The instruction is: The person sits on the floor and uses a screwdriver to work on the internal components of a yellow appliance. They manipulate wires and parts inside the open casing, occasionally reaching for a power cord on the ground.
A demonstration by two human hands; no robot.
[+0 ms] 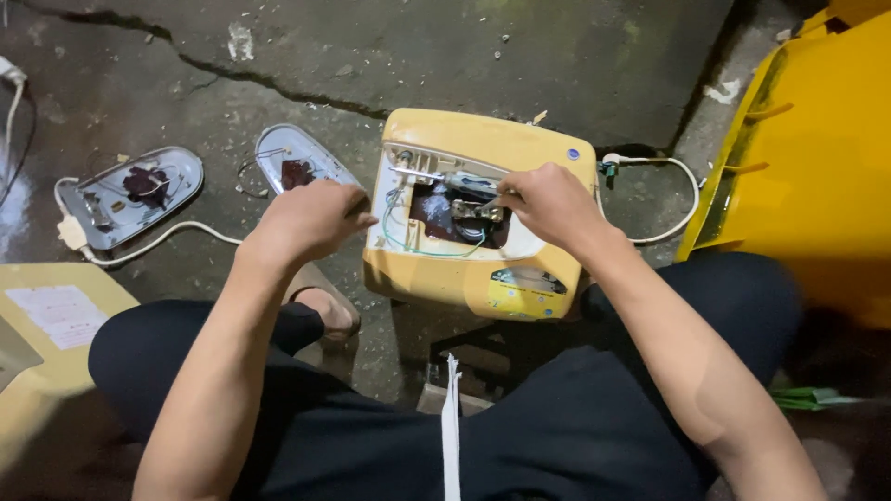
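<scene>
A yellow plastic appliance housing (501,139) lies on the concrete floor with its underside open, showing wires, a dark plate and a small metal part (475,211). My right hand (548,199) is closed on a screwdriver (444,177) whose shaft runs left across the opening. My left hand (311,218) rests closed against the housing's left edge, steadying it. Whether the left fingers grip anything else is hidden.
Two grey oval cover plates (139,190) (302,158) lie on the floor to the left, with a white cord (167,237). A white cable (682,199) loops right of the housing. A large yellow container (817,158) stands right. A cardboard box (56,315) sits lower left.
</scene>
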